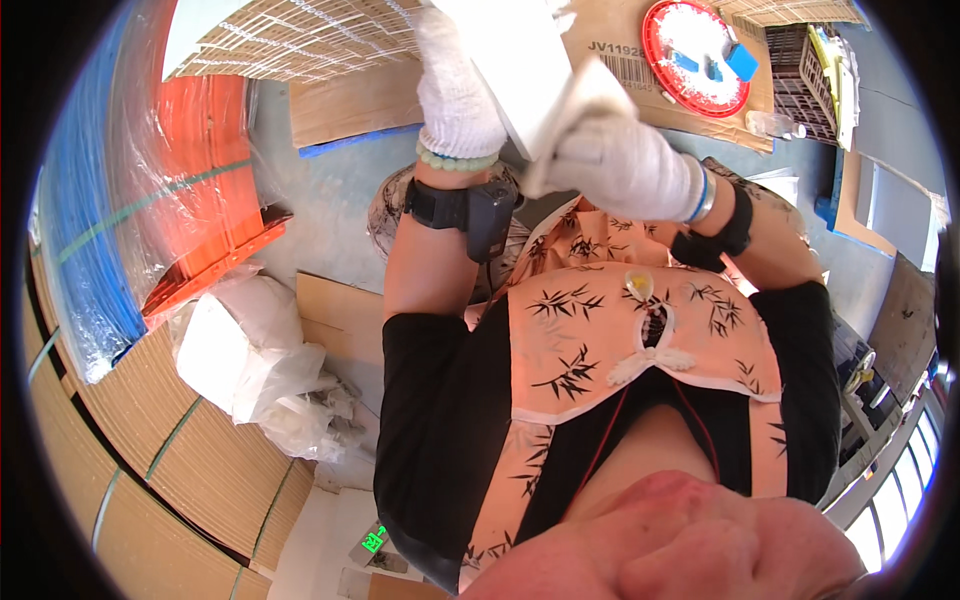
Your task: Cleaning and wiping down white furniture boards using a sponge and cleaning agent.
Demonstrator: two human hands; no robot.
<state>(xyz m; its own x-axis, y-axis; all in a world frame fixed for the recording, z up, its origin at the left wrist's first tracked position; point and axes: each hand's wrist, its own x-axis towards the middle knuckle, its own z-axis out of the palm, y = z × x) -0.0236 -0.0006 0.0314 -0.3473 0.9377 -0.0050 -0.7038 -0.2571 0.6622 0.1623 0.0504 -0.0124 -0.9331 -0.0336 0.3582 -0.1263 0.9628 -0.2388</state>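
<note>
Both my hands wear white knitted gloves and are raised at the top of the head view. My left hand [455,95] closes along the left edge of a smooth white panel [508,65]; its fingertips are partly hidden at the upper border. My right hand [635,165] is bent inward, its fingers curled round a thin, flat white piece [592,95] that is smeared by motion. This piece stands tilted beside the panel's lower right edge. I cannot tell whether the two touch.
At the back right, a red round tray [655,85] holds white material and blue blocks [741,62] on cardboard [600,50]. A stack with white strips [300,40] stands back left. Orange wrapped sheets [205,150], plastic bags [250,350] and stacked cardboard [150,400] line the left.
</note>
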